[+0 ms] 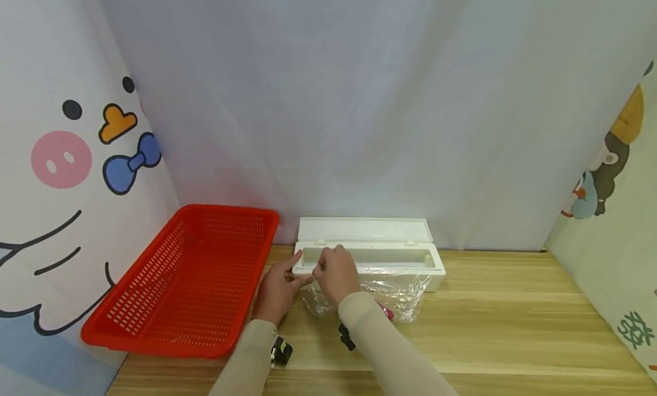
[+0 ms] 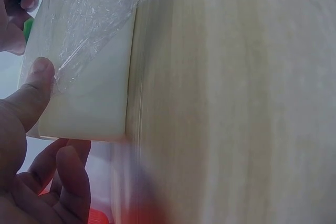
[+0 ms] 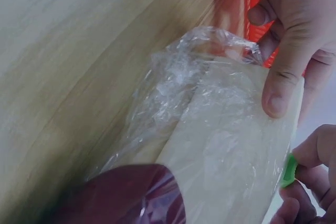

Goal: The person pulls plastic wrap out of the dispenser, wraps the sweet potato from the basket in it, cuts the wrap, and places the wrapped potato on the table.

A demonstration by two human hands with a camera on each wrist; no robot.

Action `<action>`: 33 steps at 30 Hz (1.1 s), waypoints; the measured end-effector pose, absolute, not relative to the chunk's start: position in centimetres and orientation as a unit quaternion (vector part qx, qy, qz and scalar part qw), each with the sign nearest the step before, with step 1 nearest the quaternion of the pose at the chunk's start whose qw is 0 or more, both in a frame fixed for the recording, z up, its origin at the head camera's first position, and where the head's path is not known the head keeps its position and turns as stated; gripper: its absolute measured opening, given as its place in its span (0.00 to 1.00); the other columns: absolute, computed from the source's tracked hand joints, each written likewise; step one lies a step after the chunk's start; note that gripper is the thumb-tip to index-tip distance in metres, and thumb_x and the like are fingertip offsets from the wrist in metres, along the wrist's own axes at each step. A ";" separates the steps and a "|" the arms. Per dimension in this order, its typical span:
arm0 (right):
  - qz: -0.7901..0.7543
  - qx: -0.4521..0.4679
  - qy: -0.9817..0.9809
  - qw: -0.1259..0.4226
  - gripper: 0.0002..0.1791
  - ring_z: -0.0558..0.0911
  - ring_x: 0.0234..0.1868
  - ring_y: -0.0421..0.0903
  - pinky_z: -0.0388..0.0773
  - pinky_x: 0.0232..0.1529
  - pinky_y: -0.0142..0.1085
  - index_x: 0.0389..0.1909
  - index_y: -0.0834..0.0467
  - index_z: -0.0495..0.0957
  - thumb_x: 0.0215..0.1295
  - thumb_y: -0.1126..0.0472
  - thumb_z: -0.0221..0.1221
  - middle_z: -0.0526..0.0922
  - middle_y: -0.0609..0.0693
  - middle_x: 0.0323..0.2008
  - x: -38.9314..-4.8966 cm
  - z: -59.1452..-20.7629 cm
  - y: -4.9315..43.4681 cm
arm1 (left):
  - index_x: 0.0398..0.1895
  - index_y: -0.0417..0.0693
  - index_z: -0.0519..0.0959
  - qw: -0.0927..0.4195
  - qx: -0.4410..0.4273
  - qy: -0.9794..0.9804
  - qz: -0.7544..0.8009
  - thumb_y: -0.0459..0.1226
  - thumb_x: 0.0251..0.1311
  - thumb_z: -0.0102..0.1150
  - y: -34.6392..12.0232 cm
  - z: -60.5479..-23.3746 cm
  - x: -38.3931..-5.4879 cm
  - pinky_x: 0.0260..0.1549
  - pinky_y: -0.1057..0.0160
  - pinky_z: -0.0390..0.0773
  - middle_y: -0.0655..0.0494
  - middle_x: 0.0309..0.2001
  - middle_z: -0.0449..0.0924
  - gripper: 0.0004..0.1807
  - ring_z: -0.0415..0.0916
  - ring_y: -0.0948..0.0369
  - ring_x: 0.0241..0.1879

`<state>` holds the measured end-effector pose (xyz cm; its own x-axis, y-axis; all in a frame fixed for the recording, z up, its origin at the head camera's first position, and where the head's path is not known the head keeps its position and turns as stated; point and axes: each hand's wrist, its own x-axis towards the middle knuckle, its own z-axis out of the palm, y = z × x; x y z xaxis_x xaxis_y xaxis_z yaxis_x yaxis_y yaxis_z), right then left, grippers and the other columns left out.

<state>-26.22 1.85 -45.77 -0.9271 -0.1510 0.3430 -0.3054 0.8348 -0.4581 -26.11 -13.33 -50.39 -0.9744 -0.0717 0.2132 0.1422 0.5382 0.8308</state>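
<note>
A white cling film dispenser box [image 1: 435, 279] stands on the table with its lid [image 1: 364, 229] tipped back. Clear cling film [image 1: 402, 296] hangs crumpled over its front. My left hand [image 1: 277, 290] grips the box's left end, the thumb pressing on the front face. Close beside it, my right hand [image 1: 339, 273] pinches a small green slider [image 3: 289, 171] at the box's top front edge. A dark pink, rounded thing [image 3: 131, 198] shows by the film in the right wrist view; its kind is unclear, and my right arm partly hides it in the head view.
A red plastic basket [image 1: 256, 270] with slotted walls stands left of the box. The wooden table [image 1: 503, 316] extends to the right. A pale curtain [image 1: 359, 99] hangs behind, and printed cloths flank both sides.
</note>
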 end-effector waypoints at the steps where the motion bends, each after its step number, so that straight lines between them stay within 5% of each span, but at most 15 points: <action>1: 0.254 0.123 -0.947 0.150 0.04 0.68 0.29 0.44 0.67 0.29 0.34 0.24 0.54 0.75 0.54 0.62 0.61 0.69 0.46 0.26 -26.2 -45.8 1.8 | 0.63 0.67 0.71 0.111 -0.021 -0.870 -0.480 0.46 0.47 0.71 -13.3 -50.4 -26.1 0.27 0.65 0.75 0.56 0.50 0.78 0.35 0.77 0.63 0.36; 8: 0.240 0.120 -0.955 0.128 0.04 0.66 0.27 0.43 0.66 0.21 0.31 0.26 0.53 0.75 0.56 0.61 0.61 0.67 0.46 0.27 -25.9 -45.5 1.9 | 0.63 0.69 0.71 0.111 -0.017 -0.869 -0.482 0.47 0.47 0.71 -13.4 -50.5 -26.0 0.28 0.65 0.75 0.57 0.49 0.77 0.35 0.77 0.63 0.37; 33: 0.272 0.131 -0.948 0.103 0.05 0.68 0.28 0.42 0.69 0.28 0.32 0.26 0.54 0.74 0.58 0.62 0.60 0.67 0.47 0.28 -26.3 -45.3 2.8 | 0.62 0.69 0.71 0.116 -0.021 -0.871 -0.478 0.49 0.46 0.71 -13.4 -50.7 -26.2 0.29 0.64 0.75 0.59 0.45 0.78 0.35 0.77 0.63 0.36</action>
